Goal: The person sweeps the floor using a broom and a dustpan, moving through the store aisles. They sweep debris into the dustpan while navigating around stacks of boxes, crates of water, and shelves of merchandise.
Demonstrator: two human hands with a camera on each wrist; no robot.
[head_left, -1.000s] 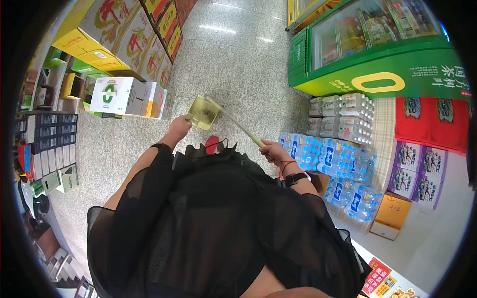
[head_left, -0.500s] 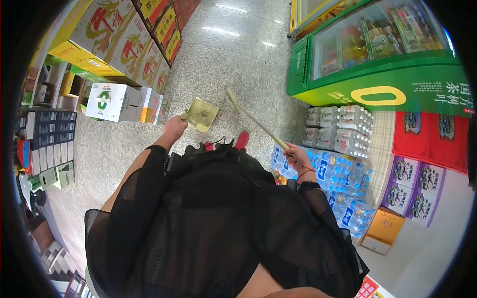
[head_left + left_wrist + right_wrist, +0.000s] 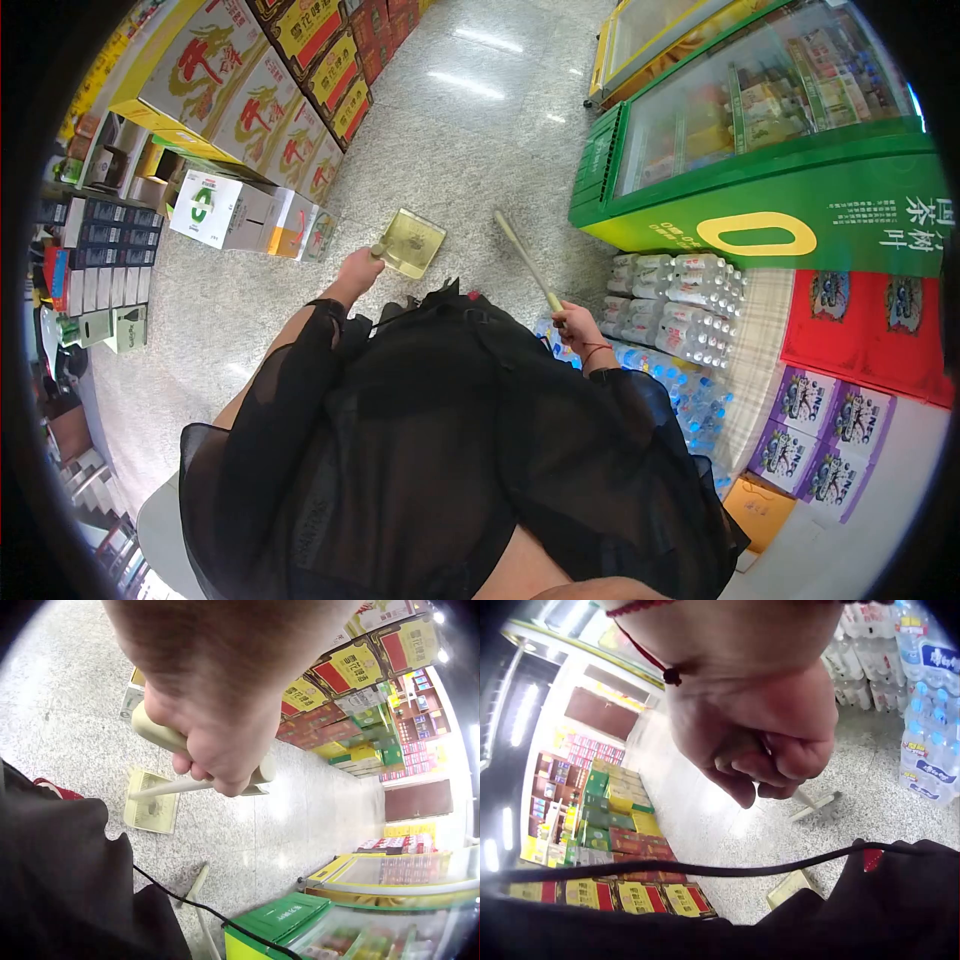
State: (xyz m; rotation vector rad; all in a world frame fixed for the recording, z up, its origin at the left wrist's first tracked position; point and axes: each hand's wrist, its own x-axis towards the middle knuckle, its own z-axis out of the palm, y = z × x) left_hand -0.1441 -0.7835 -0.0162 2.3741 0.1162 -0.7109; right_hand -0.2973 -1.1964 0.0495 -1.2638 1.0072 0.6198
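My left hand [image 3: 360,274] grips the pale yellow handle of a long-handled dustpan [image 3: 414,243]. In the left wrist view, the fingers of the left hand [image 3: 214,739] curl round the grip, and the dustpan [image 3: 152,814] hangs below, close over the floor. My right hand [image 3: 578,328] holds the upper end of a broom [image 3: 527,258] with a pale stick. The broom reaches forward, to the right of the dustpan and apart from it. In the right wrist view, the curled right hand [image 3: 765,746] hides the stick's top, and the broom head [image 3: 816,808] is down near the floor.
Stacked drink cartons [image 3: 265,115] and a white box [image 3: 215,208] line the left side. On the right stand a green glass-topped cooler [image 3: 740,160], packs of bottled water [image 3: 675,300] and purple boxes [image 3: 825,430]. Speckled floor [image 3: 450,140] runs between them.
The broom head has swung from the dustpan's edge out to the right, and the right hand has shifted right and a little down. Goods on the right now appear lower. The left hand keeps its grip.
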